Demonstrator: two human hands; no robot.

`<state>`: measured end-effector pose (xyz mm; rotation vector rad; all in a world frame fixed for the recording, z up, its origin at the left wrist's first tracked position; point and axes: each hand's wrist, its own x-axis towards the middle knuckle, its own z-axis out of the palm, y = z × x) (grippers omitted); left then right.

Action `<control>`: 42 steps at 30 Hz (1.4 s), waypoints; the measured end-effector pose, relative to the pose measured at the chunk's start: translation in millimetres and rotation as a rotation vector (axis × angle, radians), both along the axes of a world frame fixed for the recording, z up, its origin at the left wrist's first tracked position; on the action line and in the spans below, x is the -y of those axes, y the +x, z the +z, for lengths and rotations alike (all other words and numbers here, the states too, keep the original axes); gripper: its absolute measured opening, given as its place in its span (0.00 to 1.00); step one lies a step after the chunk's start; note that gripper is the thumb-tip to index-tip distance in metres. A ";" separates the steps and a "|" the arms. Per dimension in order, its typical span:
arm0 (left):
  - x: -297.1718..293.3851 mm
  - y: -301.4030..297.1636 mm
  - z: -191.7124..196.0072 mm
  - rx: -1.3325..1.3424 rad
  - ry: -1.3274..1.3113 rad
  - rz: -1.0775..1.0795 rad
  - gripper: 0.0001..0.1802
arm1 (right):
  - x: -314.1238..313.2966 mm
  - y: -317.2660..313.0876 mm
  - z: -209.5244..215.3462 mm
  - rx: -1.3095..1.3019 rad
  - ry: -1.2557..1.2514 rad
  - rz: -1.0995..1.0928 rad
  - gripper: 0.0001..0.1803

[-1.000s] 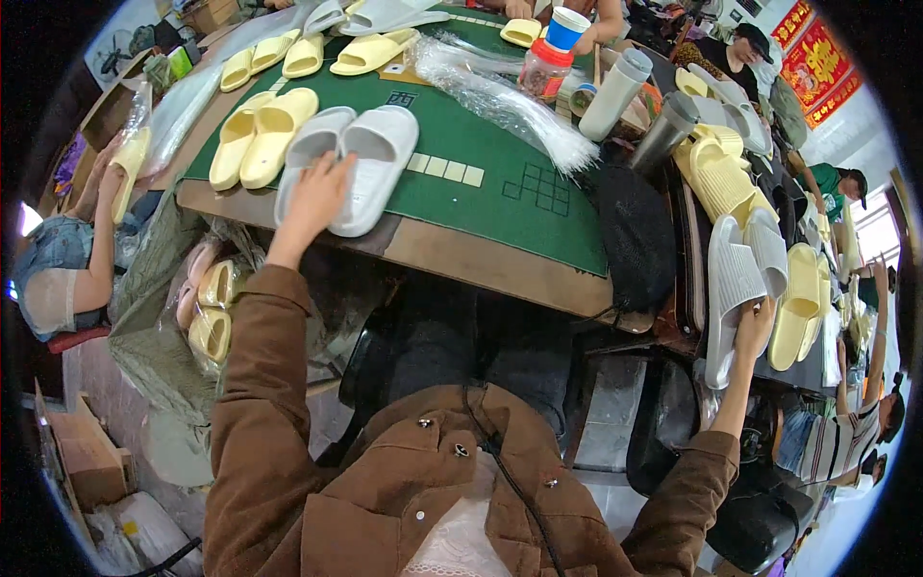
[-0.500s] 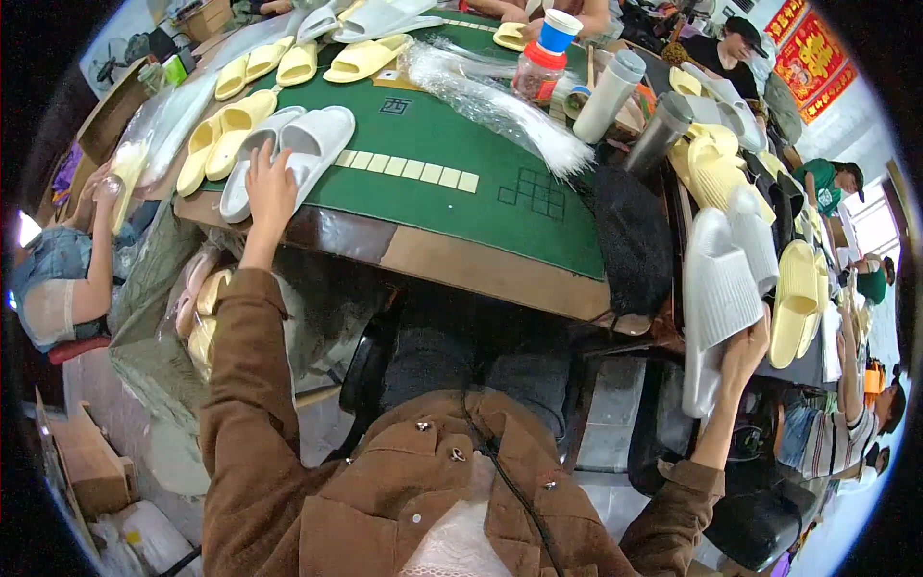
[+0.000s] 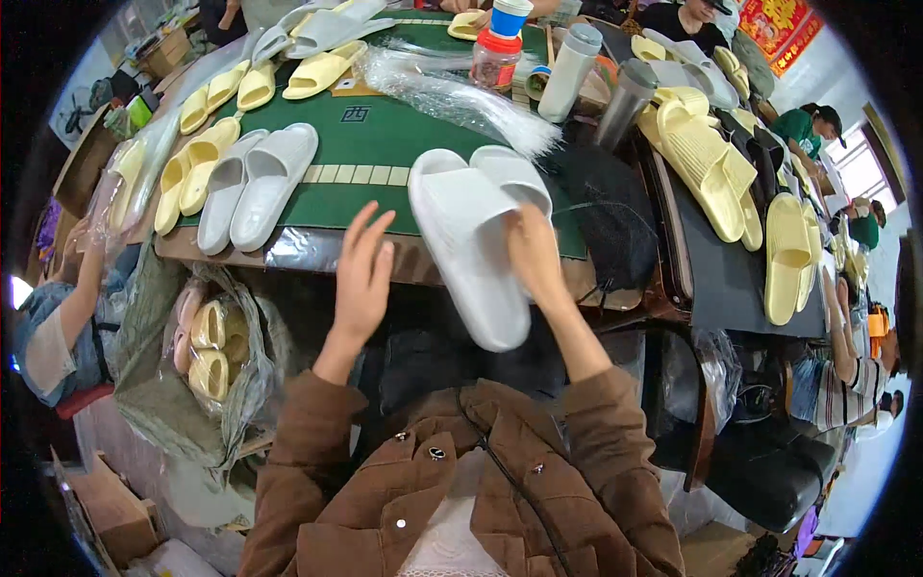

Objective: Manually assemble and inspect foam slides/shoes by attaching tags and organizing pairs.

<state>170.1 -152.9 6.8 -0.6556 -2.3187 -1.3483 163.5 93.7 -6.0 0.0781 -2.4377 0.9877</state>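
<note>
My right hand (image 3: 535, 258) grips a pair of white slippers (image 3: 478, 231), held tilted above the counter (image 3: 375, 144) edge. My left hand (image 3: 362, 274) hangs open just beside them, fingers spread, palm facing the slippers.

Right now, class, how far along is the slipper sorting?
Done: one white pair lies side by side on the green mat. In hand: the right hand holds two more white slippers; the left hand is open beside them. Left: loose yellow slippers at the right.
</note>
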 end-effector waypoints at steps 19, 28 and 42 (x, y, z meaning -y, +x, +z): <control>-41.9 -26.4 -31.8 -0.097 -0.197 0.102 0.44 | -45.3 7.0 -7.3 0.124 0.059 -0.169 0.28; -34.0 -45.8 -28.4 -0.010 -0.135 0.050 0.44 | -25.5 3.3 -19.6 0.174 0.102 -0.145 0.26; -60.8 -20.2 -21.7 0.064 -0.052 -0.108 0.41 | -41.0 40.7 -11.9 -0.054 -0.073 -0.105 0.20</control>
